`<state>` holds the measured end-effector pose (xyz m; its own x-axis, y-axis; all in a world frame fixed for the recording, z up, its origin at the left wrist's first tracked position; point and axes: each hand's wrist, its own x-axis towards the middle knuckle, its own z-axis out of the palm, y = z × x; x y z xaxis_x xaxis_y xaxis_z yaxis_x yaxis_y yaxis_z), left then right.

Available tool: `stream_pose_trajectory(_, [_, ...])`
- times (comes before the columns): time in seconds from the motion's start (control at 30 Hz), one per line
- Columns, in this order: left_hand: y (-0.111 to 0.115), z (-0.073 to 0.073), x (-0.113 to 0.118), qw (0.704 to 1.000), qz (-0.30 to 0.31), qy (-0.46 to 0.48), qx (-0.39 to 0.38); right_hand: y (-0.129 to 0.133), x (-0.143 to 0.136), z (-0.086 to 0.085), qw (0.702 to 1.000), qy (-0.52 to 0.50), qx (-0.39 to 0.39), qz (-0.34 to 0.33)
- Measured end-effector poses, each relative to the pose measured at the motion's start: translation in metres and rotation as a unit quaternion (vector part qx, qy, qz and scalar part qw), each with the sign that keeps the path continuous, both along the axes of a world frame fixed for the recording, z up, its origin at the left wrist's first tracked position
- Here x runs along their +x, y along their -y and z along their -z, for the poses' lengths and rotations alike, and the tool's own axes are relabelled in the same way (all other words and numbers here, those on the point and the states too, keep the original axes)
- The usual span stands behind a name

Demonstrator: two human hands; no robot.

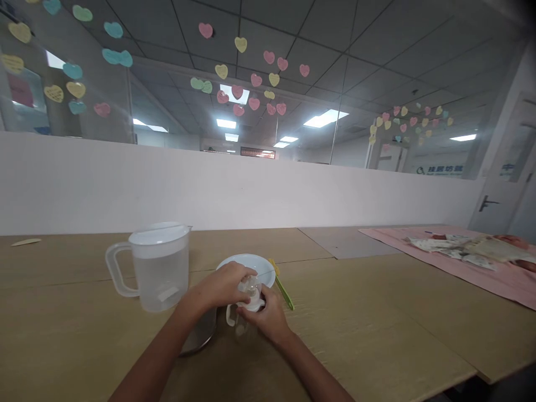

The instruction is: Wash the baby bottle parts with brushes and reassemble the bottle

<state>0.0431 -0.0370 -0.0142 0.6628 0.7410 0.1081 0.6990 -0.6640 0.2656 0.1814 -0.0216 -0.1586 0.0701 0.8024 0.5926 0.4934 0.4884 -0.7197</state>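
Over the table, in front of a white bowl (234,259), both hands are closed on a small clear baby bottle (253,304) with a white collar and a white side handle. From the left, my left hand (228,285) pinches its clear top. My right hand (270,317) wraps the collar from the right, its thumb and fingers pressed in. Fingers hide part of the bottle. Against the bowl's right side lies a green-handled utensil (285,293) with a yellow end. A shiny metal container (203,332) is partly hidden behind my left forearm.
A large translucent pitcher (163,273) with a white lid stands at left. A flat pale piece (25,242) lies at far left. On the right, a pink cloth (419,259) carries a doll-like figure and patterned fabric. A white wall (251,192) with glass above backs the table.
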Motion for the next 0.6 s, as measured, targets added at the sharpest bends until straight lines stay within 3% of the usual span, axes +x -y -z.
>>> stream_pose_trajectory(0.17, [-0.006,-0.003,-0.009,0.997,0.009,0.082,-0.003,-0.003,0.000,0.004,1.000,-0.005,-0.006,-0.022])
stream_pose_trajectory(0.3, [-0.013,-0.003,-0.013,0.988,-0.017,0.128,0.084,-0.002,0.001,0.004,0.999,0.013,0.020,-0.037])
stream_pose_trajectory(0.43, [-0.032,0.012,-0.011,0.983,-0.050,0.078,0.157,-0.001,0.001,0.004,0.998,0.028,0.048,-0.035])
stream_pose_trajectory(0.6, [-0.048,0.038,-0.003,0.992,-0.048,-0.008,0.118,0.000,0.000,0.003,0.997,0.039,0.057,-0.027])
